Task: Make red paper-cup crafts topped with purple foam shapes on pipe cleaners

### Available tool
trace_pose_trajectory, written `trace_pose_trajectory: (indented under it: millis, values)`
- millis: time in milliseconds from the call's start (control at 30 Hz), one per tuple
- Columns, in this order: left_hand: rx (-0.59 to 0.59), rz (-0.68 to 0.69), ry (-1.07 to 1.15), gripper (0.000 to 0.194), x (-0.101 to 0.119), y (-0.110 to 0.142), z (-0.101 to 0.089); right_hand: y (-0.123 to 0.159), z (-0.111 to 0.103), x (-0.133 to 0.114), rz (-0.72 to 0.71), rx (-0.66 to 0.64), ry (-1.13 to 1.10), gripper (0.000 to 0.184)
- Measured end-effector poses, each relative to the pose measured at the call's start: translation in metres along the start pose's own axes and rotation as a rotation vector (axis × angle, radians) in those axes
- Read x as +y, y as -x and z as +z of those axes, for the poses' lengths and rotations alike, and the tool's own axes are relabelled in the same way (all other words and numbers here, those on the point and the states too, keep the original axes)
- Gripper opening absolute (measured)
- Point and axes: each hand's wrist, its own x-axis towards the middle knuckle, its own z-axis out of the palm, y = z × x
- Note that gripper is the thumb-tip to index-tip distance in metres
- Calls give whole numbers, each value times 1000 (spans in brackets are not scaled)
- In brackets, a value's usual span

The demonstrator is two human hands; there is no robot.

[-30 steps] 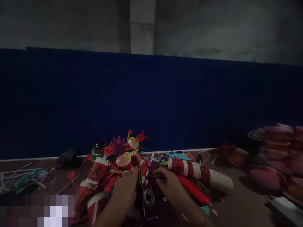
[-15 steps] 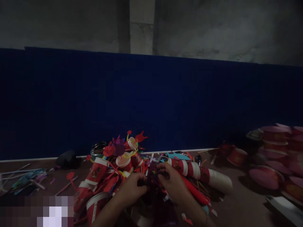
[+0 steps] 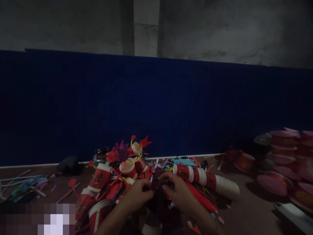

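Note:
At the middle of the messy table, a dark purple piece, apparently paper (image 3: 156,185), lies between my two hands. My left hand (image 3: 137,196) pinches its near left side between thumb and fingers. On the other side my right hand (image 3: 174,188) has its fingers bent around the piece's edge, with a small bright green bit at the fingertips. The lower part of the piece is too dark to make out. Below the hands is a dim roll-like object with a pale band (image 3: 149,227). Red paper cups (image 3: 99,178) with paper cut-outs are heaped left of my left hand.
A stack of nested paper cups (image 3: 226,186) lies right of my right hand, above a long red object (image 3: 201,200). Red tubs with pink lids (image 3: 275,184) stand far right near a white flat object (image 3: 295,215). Ribbon scraps (image 3: 30,186) lie left. A blue panel (image 3: 156,104) rises behind.
My left hand has pulled back from the heap and now pinches the dark purple piece. My right hand has stayed close by, and a green bit now shows at its fingertips.

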Motion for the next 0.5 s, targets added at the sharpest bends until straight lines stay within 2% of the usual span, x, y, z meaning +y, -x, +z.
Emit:
trace_pose_trajectory:
  millis: [333,500]
  values:
    - [-24,2,37,15,-3,-1,4,2,-1,-3,28,-10,20,28]
    - [-24,20,36,14,-1,1,5,2,-3,-2,54,27,69,29]
